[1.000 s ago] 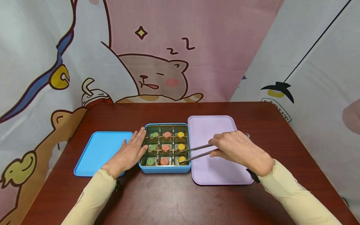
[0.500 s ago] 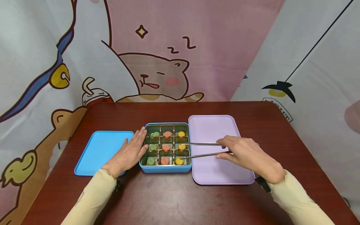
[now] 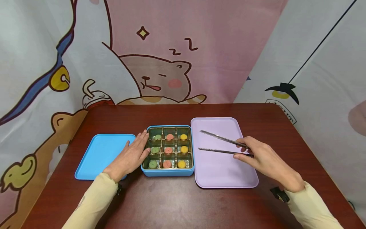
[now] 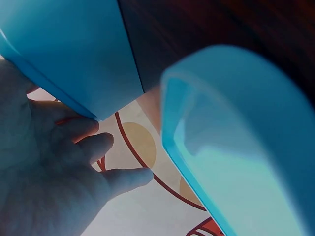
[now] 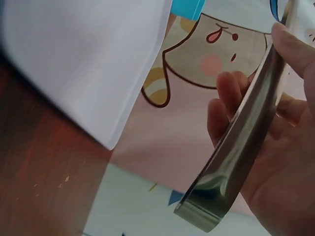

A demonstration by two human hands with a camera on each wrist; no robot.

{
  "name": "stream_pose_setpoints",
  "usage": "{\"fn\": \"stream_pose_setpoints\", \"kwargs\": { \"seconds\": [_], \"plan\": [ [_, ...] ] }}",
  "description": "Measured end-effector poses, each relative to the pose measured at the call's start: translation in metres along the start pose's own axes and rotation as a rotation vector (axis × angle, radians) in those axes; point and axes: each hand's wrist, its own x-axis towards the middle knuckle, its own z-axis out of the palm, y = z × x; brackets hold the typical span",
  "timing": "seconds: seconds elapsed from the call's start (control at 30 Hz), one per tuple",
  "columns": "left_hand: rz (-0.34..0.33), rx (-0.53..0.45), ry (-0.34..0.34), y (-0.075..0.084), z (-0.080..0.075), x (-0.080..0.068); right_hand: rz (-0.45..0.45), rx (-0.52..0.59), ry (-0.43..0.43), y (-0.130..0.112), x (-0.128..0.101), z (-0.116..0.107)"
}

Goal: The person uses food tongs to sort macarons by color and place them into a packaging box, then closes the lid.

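Observation:
My right hand holds metal tongs above the lilac tray. The tongs' arms stand apart, with nothing between their tips; their bent end shows in the right wrist view. My left hand rests with extended fingers against the left side of a blue box. In the box, a gold divided insert carries round patterned sweets, one per compartment. Green sweets fill the left column, pink sweets the middle one and yellow sweets the right one.
A blue lid or shallow tray lies left of the box, partly behind the left wrist. Everything stands on a dark reddish wooden table. A cartoon-printed cloth hangs behind the table's far edge.
The tongs have left the front yellow sweet, which now sits in the front right compartment, and have moved right over the lilac tray. My left hand has stayed against the box.

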Motion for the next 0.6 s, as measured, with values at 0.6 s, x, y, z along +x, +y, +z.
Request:
{"fn": "stream_pose_setpoints", "kwargs": {
  "seconds": [0.6],
  "plan": [
    [-0.001,0.006,-0.006,0.001,0.0,-0.001,0.144,-0.137,0.141,0.038,-0.022,-0.012]
  ]
}}
